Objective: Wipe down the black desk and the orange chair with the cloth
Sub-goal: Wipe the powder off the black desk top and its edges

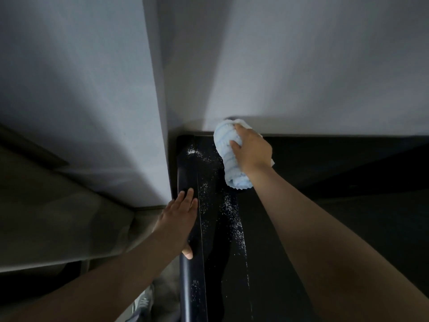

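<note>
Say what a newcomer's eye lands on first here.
The bunched light-blue ribbed cloth, gripped by the right hand at the back edge of the black desk, by the wall. Then the white specks scattered along the desk's left side, beside the left hand resting flat on that edge.

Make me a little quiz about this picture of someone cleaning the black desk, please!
1. True or false: the left hand is holding the cloth.
2. Pick one: what is scattered on the black desk? A) white specks B) red buttons C) green leaves
3. Fill in the blank: the right hand grips the cloth at the far end of the desk, right next to the ____.

Key: 1 false, it rests flat on the desk's edge; 2 A; 3 wall.
</note>
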Motion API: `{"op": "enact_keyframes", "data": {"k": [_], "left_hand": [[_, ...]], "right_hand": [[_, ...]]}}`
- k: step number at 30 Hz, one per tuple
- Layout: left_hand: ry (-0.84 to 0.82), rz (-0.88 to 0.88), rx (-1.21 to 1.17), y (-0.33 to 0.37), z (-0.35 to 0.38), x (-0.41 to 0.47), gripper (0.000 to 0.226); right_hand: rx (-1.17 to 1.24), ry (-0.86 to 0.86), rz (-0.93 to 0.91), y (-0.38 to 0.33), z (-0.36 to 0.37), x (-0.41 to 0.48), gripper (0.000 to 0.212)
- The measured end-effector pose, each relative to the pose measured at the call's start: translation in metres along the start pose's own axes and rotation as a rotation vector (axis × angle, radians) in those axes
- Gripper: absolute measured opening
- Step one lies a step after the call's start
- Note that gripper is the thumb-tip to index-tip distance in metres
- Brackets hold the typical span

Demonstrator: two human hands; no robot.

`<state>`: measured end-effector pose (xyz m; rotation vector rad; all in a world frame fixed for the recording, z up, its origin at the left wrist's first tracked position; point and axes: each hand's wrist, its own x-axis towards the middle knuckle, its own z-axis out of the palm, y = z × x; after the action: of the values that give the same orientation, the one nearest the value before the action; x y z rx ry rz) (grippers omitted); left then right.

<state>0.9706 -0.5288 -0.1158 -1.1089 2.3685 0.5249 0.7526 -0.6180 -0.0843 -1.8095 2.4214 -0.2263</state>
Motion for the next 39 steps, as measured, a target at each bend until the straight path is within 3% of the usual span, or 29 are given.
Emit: {"op": "enact_keyframes", "data": {"k": [8,26,39], "left_hand": [[-0.013,0.002,-0.012,-0.002,0.004,0.002,0.135],[-0.053,-0.011,-0.010,0.002,-0.006,-0.002,0.138],[-0.033,-0.012,0.000,0.005,-0.008,-0.007,0.138]], "right_hand": [[-0.028,-0.212,0.043,-0.009,0.026,0.013,0.057],[-0.031,-0.190,-0.014,0.008,0.027,-0.076,0.058],[-0.024,-0.205,0.075,0.014,0.029,-0.155,0.060]]}}
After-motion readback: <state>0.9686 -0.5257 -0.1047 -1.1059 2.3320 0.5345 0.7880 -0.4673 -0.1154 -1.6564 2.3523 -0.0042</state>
